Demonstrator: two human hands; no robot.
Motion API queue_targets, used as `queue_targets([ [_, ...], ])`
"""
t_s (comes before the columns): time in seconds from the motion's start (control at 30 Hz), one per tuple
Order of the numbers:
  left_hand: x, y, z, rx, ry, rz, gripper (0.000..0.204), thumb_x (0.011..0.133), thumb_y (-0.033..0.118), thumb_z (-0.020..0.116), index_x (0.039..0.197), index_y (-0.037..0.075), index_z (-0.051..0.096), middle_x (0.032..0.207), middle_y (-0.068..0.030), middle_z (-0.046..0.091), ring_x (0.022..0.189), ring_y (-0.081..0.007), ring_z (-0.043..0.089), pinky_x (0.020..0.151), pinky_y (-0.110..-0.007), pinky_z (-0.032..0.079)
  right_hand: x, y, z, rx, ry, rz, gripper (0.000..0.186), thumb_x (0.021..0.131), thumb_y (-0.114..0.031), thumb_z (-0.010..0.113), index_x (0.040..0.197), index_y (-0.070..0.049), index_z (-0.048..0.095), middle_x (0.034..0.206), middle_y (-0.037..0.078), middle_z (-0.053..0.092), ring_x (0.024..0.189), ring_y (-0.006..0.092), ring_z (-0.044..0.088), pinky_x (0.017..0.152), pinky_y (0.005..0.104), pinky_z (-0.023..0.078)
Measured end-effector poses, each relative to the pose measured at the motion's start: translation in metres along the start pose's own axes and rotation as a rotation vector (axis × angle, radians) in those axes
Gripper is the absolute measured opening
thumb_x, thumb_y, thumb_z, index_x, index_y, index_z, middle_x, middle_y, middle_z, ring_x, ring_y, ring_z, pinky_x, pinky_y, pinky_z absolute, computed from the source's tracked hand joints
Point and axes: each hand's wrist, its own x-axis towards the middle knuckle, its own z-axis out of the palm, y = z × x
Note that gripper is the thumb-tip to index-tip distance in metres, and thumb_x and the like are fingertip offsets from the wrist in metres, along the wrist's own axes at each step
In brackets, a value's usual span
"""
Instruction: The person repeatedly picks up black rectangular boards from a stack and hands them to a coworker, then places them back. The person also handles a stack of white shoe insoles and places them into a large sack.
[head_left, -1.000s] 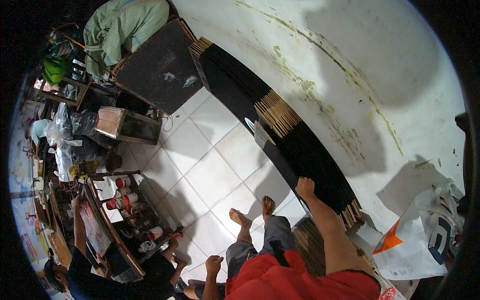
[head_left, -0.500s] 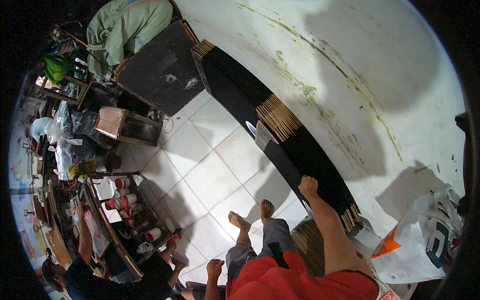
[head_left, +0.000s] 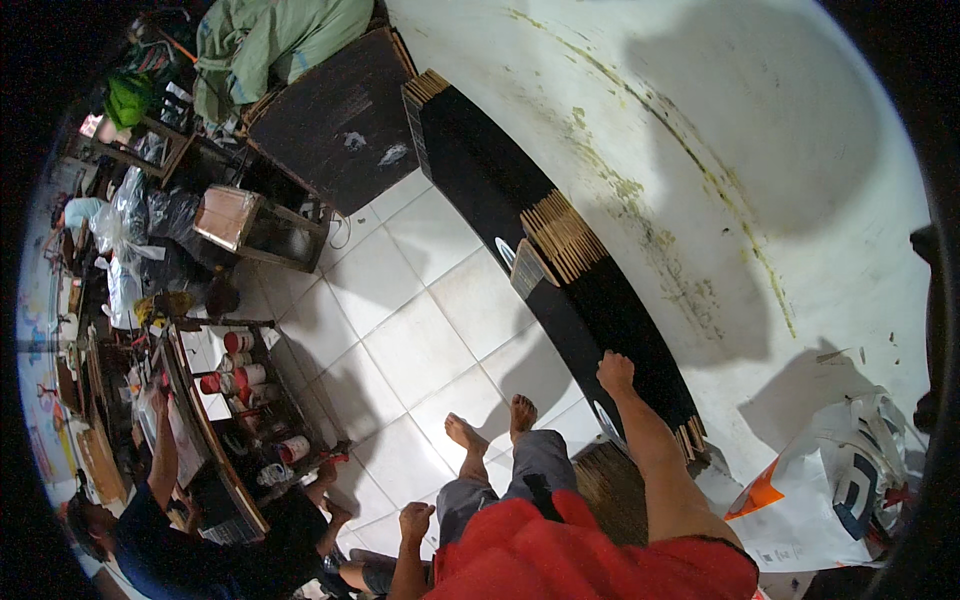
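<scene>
A long row of black panels (head_left: pixel 605 318), with pale brown edges showing at the middle and ends, stands along the white wall at my right. Over its near part is my right hand (head_left: pixel 615 371), curled closed against the dark panels; whether it pinches an edge I cannot make out. My left hand (head_left: pixel 417 520) hangs beside my left thigh in a loose fist, with nothing showing in it. In front of the row, a black panel with a brown end (head_left: pixel 530 266) and a white oval mark stands on the floor. Below my right forearm sits a brown ridged stack (head_left: pixel 607 480).
At lower left a person (head_left: pixel 165 520) in dark clothes sits at a wooden rack (head_left: pixel 225 430) holding red-and-white cans. A dark board (head_left: pixel 335 120) leans at the far end under a green sack (head_left: pixel 285 40). A white bag (head_left: pixel 800 500) stands at right. White tiles (head_left: pixel 400 320) cover the floor.
The whole view has shifted slightly. My left hand is a little higher in the picture; my right hand keeps its place by the black panels, still closed.
</scene>
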Motion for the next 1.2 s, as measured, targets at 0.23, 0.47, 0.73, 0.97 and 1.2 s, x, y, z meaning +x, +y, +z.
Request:
queue_targets([
  [0.23,0.009,0.004,-0.007,-0.224,0.113,-0.004,0.028,0.069,0.023,0.072,0.08,-0.001,0.066,0.079,-0.0144,0.066,0.075,-0.024,0.063,0.069,-0.033,0.049,-0.026,-0.023,-0.071,0.023,-0.026,0.003,0.03,0.078,-0.029,0.062,0.091,-0.003,0.058,0.086,0.018,0.063,0.082,0.0335,0.063,0.073,0.0431,0.05],
  [0.47,-0.001,0.008,-0.035,-0.691,0.11,-0.184,0.026,0.074,0.022,0.068,0.088,0.0,0.063,0.071,-0.0067,0.063,0.063,-0.0157,0.058,0.056,-0.029,0.044,-0.058,-0.079,-0.065,0.034,-0.209,-0.035,0.03,0.073,-0.025,0.06,0.093,-0.003,0.061,0.092,0.021,0.063,0.088,0.0359,0.062,0.077,0.0446,0.049],
  [0.73,0.0,-0.072,0.002,-0.929,0.119,-0.433,0.024,0.079,0.021,0.063,0.093,0.003,0.063,0.072,-0.0062,0.062,0.062,-0.0168,0.057,0.059,-0.032,0.042,-0.071,-0.148,-0.025,0.037,-0.473,-0.31,0.034,0.071,-0.023,0.056,0.096,-0.003,0.063,0.103,0.022,0.061,0.097,0.0363,0.059,0.084,0.0451,0.047],
  [0.97,0.056,-0.153,0.035,-0.444,-0.092,-0.273,0.024,0.079,0.026,0.059,0.094,0.007,0.065,0.074,-0.0032,0.063,0.061,-0.0162,0.058,0.049,-0.034,0.043,-0.051,-0.196,-0.014,0.099,-0.362,-0.224,0.029,0.07,-0.025,0.059,0.085,-0.001,0.064,0.096,0.019,0.063,0.089,0.0356,0.061,0.08,0.0422,0.049],
  [1.2,0.141,-0.159,-0.087,-0.764,-0.077,-0.216,0.026,0.075,0.021,0.064,0.095,0.005,0.064,0.073,-0.0024,0.062,0.06,-0.0147,0.058,0.046,-0.029,0.041,-0.045,-0.265,0.0,-0.041,-0.34,-0.208,0.023,0.067,-0.024,0.065,0.076,-0.003,0.065,0.079,0.018,0.064,0.077,0.033,0.063,0.071,0.0398,0.051],
])
